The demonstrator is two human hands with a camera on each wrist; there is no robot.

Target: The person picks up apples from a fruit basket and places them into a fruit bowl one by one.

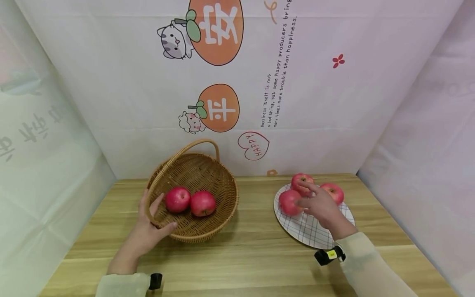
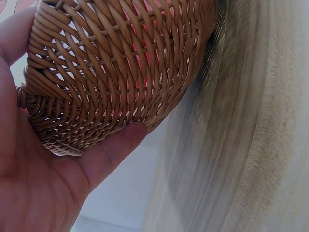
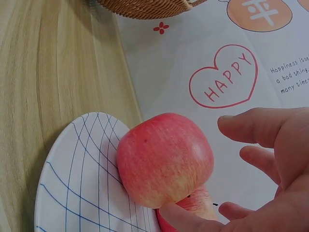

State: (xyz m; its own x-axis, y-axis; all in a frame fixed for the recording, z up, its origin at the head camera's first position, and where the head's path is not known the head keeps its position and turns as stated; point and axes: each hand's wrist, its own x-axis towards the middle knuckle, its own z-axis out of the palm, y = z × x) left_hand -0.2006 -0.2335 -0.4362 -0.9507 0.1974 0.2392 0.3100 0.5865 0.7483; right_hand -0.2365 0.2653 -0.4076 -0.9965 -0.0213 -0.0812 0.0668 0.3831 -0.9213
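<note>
My left hand [image 1: 142, 237] grips the left edge of a brown wicker basket [image 1: 222, 179], fingers at its rim; the left wrist view shows the thumb [image 2: 113, 150] along the woven wall. The basket tilts toward me, and two red apples, a left one [image 1: 177, 199] and a right one [image 1: 203, 203], lie inside. At the right, my right hand [image 1: 324, 208] hovers over a checked plate [image 1: 313, 231] with fingers spread around the near apple [image 3: 166, 157]. One fingertip overlaps that apple's lower edge; whether it touches, I cannot tell. Two more apples, a back one [image 1: 302, 183] and a right one [image 1: 332, 193], sit by the plate's far rim.
The wooden table [image 1: 230, 268] runs beneath everything. A white printed cloth [image 1: 311, 103] stands behind it, with more cloth on both sides. The basket's arched handle [image 1: 174, 159] rises above its left side. Black wrist cameras show at both cuffs.
</note>
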